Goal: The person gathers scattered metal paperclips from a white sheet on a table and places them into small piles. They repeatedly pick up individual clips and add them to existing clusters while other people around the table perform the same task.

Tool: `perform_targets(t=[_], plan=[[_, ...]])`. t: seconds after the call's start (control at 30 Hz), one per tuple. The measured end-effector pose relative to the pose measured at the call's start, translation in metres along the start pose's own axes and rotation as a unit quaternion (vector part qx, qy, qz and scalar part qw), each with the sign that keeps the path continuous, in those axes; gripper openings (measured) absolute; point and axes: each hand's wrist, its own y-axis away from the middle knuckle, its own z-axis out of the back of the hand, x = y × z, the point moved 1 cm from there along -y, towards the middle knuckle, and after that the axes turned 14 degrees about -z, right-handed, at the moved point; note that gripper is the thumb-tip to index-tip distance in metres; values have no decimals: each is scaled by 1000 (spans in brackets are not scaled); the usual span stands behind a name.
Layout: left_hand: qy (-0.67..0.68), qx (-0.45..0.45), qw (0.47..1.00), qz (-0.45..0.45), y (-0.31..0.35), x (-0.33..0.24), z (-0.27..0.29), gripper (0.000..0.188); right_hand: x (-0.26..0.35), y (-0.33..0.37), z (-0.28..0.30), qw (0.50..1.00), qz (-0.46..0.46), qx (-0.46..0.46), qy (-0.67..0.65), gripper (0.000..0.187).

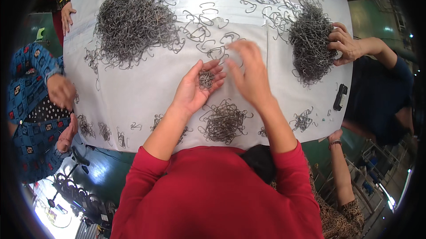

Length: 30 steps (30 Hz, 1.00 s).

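Observation:
My left hand (193,89) is palm up over the white tabletop, a small bunch of bent grey wire hooks (206,80) cupped in it. To its right, my right hand (251,74) is a little blurred, thumb and fingers apart, with nothing visible between them. Its fingertips are close to loose wire hooks (215,52) scattered on the sheet. Nearer my body, between my forearms, lies a dense pile of hooks (224,123). Small clusters of hooks lie along the near edge, some partly hidden by my forearms.
Large hook heaps stand at far left (133,24) and right (311,44). A co-worker's hand (347,45) touches the right heap. A black device (341,97) lies by the right edge. Other people's hands are at the left edge (66,17), far right and near right (335,136).

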Motion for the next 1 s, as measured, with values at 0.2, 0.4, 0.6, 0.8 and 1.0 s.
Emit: perform_targets(t=[0.2, 0.4, 0.6, 0.8, 1.0], plan=[[5, -3, 998, -56, 2, -20, 18, 33, -77, -40, 0, 952, -111, -150, 243, 55], [-1, -46, 990, -134, 5, -51, 47, 30, -45, -67, -8, 963, -62, -141, 220, 59], [-19, -43, 989, -142, 2, -51, 51, 32, -56, -85, -19, 975, -35, -80, 202, 62], [-16, -11, 990, -138, 0, -52, 51, 32, -22, -25, -41, 974, -5, -7, 228, 59], [-16, -8, 990, -138, 2, -52, 51, 32, -25, -16, -23, 988, 50, 16, 147, 48]])
